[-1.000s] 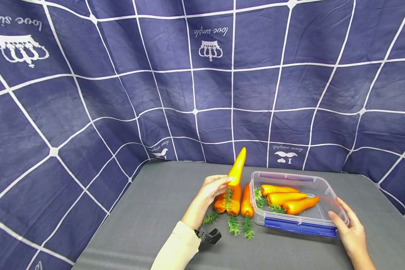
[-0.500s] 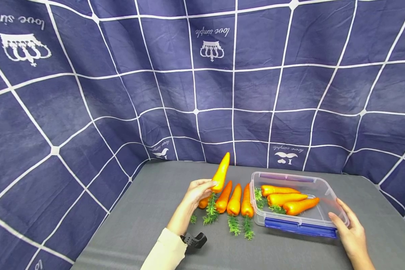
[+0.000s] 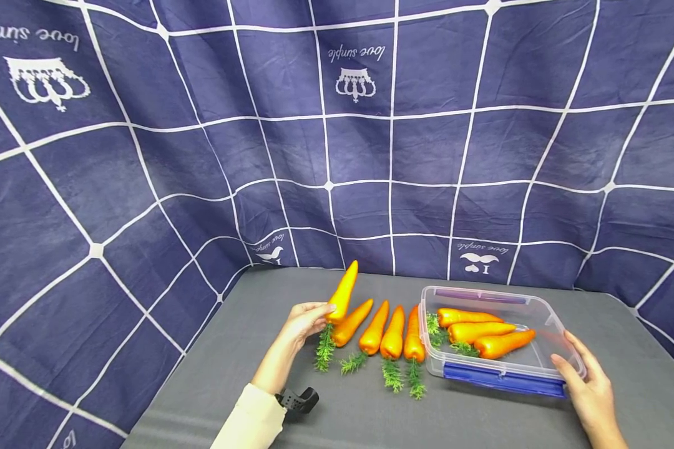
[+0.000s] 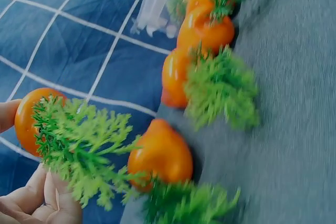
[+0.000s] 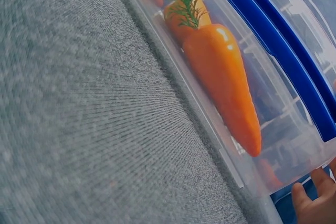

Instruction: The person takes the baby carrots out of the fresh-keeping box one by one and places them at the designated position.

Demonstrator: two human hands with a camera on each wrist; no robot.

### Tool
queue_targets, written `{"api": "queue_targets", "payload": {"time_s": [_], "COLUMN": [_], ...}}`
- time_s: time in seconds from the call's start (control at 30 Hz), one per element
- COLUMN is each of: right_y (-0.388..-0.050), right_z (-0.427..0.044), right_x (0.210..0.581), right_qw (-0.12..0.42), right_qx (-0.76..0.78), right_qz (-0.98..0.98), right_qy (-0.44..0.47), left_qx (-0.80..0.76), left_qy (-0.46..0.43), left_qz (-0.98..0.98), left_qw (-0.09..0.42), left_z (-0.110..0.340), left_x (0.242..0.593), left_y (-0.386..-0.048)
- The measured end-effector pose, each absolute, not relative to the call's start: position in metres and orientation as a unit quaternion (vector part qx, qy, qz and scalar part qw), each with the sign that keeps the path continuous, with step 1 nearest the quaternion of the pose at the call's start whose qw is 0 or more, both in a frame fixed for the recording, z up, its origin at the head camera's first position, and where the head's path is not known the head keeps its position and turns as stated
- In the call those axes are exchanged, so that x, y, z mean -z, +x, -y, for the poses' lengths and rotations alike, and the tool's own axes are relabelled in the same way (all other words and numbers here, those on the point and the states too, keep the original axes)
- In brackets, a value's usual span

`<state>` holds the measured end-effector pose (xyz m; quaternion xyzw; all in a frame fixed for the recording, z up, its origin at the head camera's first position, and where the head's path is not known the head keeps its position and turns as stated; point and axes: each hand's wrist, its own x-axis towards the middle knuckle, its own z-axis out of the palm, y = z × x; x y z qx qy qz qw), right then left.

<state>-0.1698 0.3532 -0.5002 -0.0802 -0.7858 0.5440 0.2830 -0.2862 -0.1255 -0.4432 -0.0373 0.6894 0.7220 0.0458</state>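
Left hand [image 3: 302,324] and its carrot [image 3: 342,292] have shifted left, farther from the box.
At lower right, the right hand [image 3: 590,380] has stayed gripping one end of the clear box [image 3: 504,380], three carrots [image 3: 480,330] inside. Left of it, four carrots [image 3: 392,337] lie on the table [image 3: 236,330], less hidden than before. At lower centre, the left grip pinches its carrot, tilted tip-up at the row's left end: seemingly being lined up there, outside the box. Patterned cloth [image 3: 281,156] hangs behind.

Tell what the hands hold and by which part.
The left hand pinches a carrot near its leafy end; the right hand holds the box by its right end.
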Motion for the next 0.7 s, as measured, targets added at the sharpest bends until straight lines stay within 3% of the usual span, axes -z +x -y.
{"api": "queue_targets", "payload": {"time_s": [0.43,0.7], "right_y": [-0.170,-0.170], "right_z": [-0.353,-0.354], "right_x": [0.501,0.500], "right_qw": [0.286,0.282], "right_qx": [-0.537,-0.541], "right_qz": [0.790,0.788], "right_qy": [-0.072,-0.083], "left_qx": [-0.659,-0.631], "left_qy": [-0.059,-0.068], "left_qz": [-0.750,-0.773], "left_qw": [-0.016,-0.007], "left_z": [0.153,0.154], "left_x": [0.465,0.476], "left_y": [-0.280,-0.280]}}
